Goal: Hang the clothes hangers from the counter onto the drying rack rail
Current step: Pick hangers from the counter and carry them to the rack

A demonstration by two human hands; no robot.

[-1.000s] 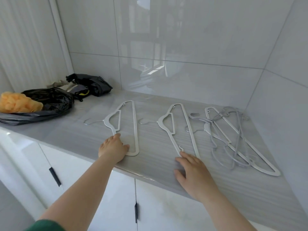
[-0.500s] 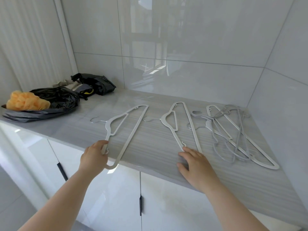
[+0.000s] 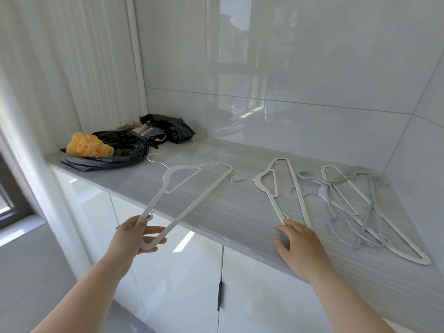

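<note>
The step in hand looks like the first pick-up; the left hand [image 3: 134, 236] grips one white plastic hanger [image 3: 199, 202] at its near corner, fingers and thumb curled round the spot where the long bottom bar meets the notched arm end. That corner sits out past the front edge of the grey striped counter [image 3: 216, 224], in front of the white cabinet doors [image 3: 180, 284]; the rest of the hanger slants away over the counter, its metal hook pointing toward the black plastic bag [image 3: 125, 143] and the orange spongy bundle [image 3: 86, 146] at the far left; whether its far end touches the surface I cannot tell.

The right hand [image 3: 300, 243] lies flat near the counter's front edge, fingers straight and gripping nothing; its fingertips [image 3: 284, 228] touch the near end of a second white hanger [image 3: 272, 204], which lies flat with its hook turned left. Further right a tangle of white and grey hangers [image 3: 360, 212] lies heaped by the tiled side wall, untouched.

No drying rack rail is in view, so none of the hanging is done by this evidence. The next move likely calls for lifting the held hanger clear; since the grip is at the corner farthest from the hook, the hook would have to be swung round or the hold shifted toward the neck before it can catch a rail; the right hand is well placed to close on the second hanger.
</note>
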